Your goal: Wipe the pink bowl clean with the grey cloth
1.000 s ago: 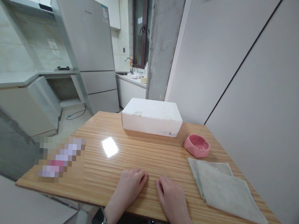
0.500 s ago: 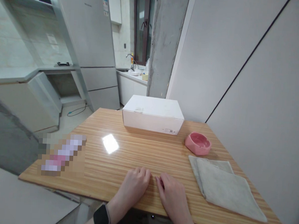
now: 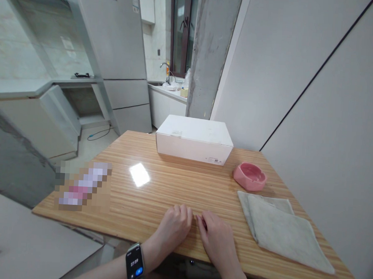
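My left hand (image 3: 176, 224) rests near the front edge of the wooden table (image 3: 122, 232), its fingers curled in and no object showing in it. A smartwatch (image 3: 134, 263) with a lit screen is on that wrist. Just to its right, with a small gap between, my right hand (image 3: 216, 237) also lies on the wood with fingers folded under, holding nothing that I can see. Nearest to the right hand is a folded grey cloth (image 3: 289, 232). Beyond the cloth sits a pink ashtray (image 3: 249, 177) with notches in its rim.
A white closed box (image 3: 194, 146) stands at the table's back. On the left lies a pixelated, pale purple and pink item (image 3: 85, 184) of unclear kind. A grey refrigerator (image 3: 113, 44), a sink counter (image 3: 169, 101) and a concrete pillar (image 3: 211, 53) stand behind. A wall borders the right.
The watch screen has gone from dark to lit, and the left forearm has turned slightly. The view has shifted a little. Both hands keep their place on the table.
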Motion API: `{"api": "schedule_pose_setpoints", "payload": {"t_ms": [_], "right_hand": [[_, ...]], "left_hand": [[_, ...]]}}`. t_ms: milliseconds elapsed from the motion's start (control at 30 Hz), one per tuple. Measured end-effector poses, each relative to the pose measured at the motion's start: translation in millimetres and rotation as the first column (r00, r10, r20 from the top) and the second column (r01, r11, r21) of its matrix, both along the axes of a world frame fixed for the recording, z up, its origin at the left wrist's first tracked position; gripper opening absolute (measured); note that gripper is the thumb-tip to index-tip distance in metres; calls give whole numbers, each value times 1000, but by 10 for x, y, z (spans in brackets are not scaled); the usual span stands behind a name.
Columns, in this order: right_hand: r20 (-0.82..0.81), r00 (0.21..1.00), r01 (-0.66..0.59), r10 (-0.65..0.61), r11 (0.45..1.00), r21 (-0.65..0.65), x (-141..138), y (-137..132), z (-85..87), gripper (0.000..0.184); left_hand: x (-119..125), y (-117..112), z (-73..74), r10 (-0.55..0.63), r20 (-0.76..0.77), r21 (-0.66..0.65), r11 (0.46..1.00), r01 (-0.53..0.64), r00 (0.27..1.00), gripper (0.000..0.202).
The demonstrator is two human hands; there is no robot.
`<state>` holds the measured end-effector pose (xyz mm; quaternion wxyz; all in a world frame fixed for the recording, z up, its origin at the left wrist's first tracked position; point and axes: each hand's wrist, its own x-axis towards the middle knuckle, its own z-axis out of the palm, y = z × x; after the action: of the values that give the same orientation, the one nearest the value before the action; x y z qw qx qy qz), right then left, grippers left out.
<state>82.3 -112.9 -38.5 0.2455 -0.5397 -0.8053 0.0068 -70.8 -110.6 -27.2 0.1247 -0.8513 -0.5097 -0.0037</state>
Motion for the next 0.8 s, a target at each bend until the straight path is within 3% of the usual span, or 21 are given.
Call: {"api": "schedule_pose_setpoints", "payload": {"t_ms": [333,467,533,633,700,733,800], "right_hand": [[-26,1000,-4,3,999,-51,6,4,-3,25],[-48,999,16,-19,998,-55,17,12,-36,18],[-46,997,57,-57,998,-15,17,22,-60,15],[-43,994,101,-99,994,45,8,37,-73,18],[-43,994,100,-97,993,57,1,44,-59,19],[-40,995,96,-94,994,55,-2,47,-46,19],[-32,994,103,-102,994,35,-5,51,-17,17]], "left_hand": [[24,27,-1,-3,22,-23,1000,3,1000,14],[181,211,242,-51,204,-20,998,56,978,10],[345,385,452,-81,418,8,996,86,905,9],[690,721,720,-158,749,44,981,189,644,12],[959,954,789,-185,869,36,948,315,459,42],[1095,1063,786,-170,897,12,932,362,409,60],[1352,1249,720,-91,916,-76,916,394,390,91]]}}
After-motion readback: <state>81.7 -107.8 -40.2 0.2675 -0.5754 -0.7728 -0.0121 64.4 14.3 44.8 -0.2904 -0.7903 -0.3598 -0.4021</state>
